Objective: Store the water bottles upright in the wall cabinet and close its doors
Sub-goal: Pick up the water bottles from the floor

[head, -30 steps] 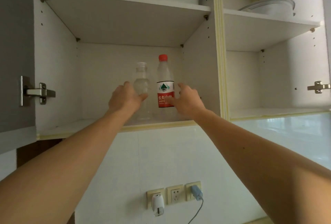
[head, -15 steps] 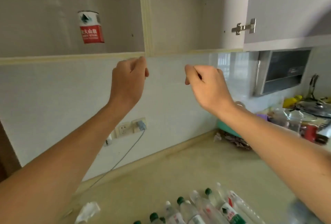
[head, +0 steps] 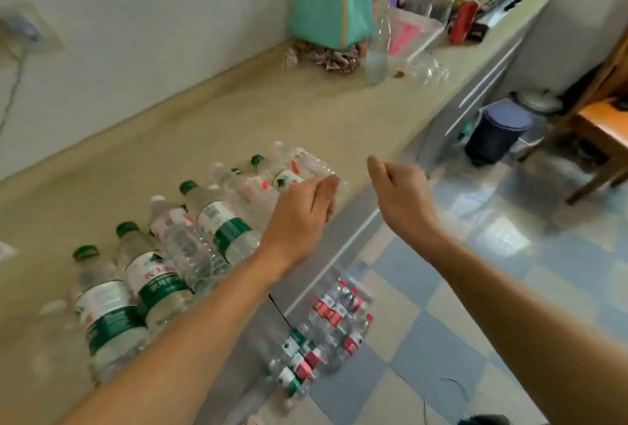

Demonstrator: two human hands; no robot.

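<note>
Several plastic water bottles lie on their sides in a row along the front of the beige counter, most with green caps and green or red labels. My left hand hovers just above the right end of that row, fingers loosely curled, holding nothing. My right hand hangs past the counter's front edge over the floor, fingers loosely curled and empty. More bottles lie in a heap on the floor below the counter. The wall cabinet is out of view.
A teal bag stands at the counter's back, with a clear upright bottle beside it and clutter farther right. A dark bin and a wooden table stand on the checkered floor. A socket with a cable is on the wall.
The view has swung down from the cabinet to the counter. Both hands let go of the two bottles on the shelf and dropped, empty, to just above the row of lying bottles.
</note>
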